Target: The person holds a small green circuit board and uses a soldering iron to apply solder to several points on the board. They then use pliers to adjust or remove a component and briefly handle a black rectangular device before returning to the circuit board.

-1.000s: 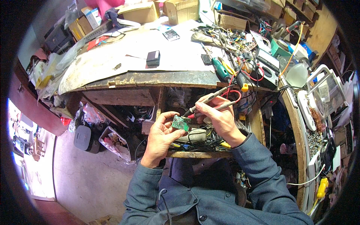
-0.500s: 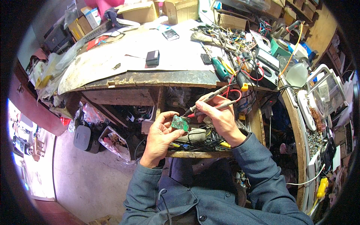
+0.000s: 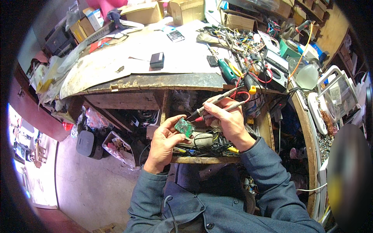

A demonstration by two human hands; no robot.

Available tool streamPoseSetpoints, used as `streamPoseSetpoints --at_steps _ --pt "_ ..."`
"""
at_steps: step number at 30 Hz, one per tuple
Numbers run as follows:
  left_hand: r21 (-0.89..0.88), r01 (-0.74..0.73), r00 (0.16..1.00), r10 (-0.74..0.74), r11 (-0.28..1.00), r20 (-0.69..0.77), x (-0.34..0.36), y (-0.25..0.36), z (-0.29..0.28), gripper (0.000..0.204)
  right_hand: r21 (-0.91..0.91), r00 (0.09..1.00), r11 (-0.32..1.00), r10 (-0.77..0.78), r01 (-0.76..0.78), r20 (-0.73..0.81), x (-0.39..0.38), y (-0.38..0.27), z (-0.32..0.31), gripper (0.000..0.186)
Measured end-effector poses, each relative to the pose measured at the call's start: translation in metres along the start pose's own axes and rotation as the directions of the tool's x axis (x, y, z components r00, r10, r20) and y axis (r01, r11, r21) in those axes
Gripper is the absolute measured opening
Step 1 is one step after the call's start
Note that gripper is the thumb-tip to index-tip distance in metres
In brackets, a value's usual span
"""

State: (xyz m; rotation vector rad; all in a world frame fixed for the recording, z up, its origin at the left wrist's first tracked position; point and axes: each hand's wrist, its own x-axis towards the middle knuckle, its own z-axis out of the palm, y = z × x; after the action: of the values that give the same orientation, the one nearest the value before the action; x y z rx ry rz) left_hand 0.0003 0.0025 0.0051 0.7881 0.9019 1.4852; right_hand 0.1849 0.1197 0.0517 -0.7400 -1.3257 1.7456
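Two grips, head view: left grip pinched by thumb and fingers on the board; right grip clamped on the black probe and the red probe together, much like chopsticks
Board place: held up in the air, seemingly over the left part of the open drawer, nearer the body than the front edge of the tabletop
Board handling: likely light and stiff, not very slippery; the small parts on its face look fragile, and bending could harm it
Board hold: best by the outer edges, thumb on the near side and fingers on the left, so the face stays bare
Board direction: crowded face turned up to the camera; long axis slopes from upper left to lower right
Black probe direction: long axis from upper right to lower left, tip by the board's far edge
Red probe direction: below the black one, at a flatter slant, tip toward that same edge; contact of either tip is too small to tell
Probe handling: probably light, rigid and smooth; shafts suit the fingers, thin tips seem the weak part
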Motion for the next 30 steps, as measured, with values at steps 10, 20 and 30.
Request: streamPoseSetpoints --at_steps 10,20,30 --pt "0.034 0.038 0.999 -0.038 0.999 0.017 -0.0016 0.0051 -0.0012 0.056 0.016 1.000 1.000 0.018 -0.019 0.025 0.0033 0.0051 -0.0053 0.019" --pt "0.042 0.043 0.999 -0.043 0.998 0.000 -0.0051 0.0059 0.0007 0.057 0.008 0.998 0.999 0.043 -0.043 0.041 0.0012 0.0033 -0.0029 0.019" --pt "0.043 0.012 1.000 -0.011 0.999 -0.016 -0.0041 0.0031 0.0027 0.057 -0.012 0.997 1.000 0.002 -0.001 0.075 0.0024 0.0043 -0.0052 0.018"
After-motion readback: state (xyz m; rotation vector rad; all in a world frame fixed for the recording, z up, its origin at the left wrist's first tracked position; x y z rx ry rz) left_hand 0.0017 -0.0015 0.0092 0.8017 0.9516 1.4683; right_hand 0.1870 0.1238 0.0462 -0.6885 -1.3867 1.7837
